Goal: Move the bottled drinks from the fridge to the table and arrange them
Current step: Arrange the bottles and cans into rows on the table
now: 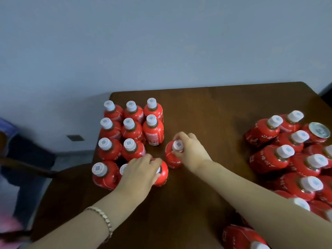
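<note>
Several red bottles with white caps point(132, 131) stand upright in neat rows at the left of the dark wooden table point(206, 108). My left hand point(142, 169) grips the top of a bottle point(162, 175) at the front of that group, hiding its cap. My right hand point(188, 148) pinches the cap of another upright bottle point(172, 159) standing just right of the rows. A loose heap of several more red bottles point(291, 159) lies at the table's right side.
A can point(318, 132) lies on its side in the right heap. One bottle point(240, 238) sits at the near edge under my right forearm. A chair point(27, 168) stands left of the table, and a wall is behind.
</note>
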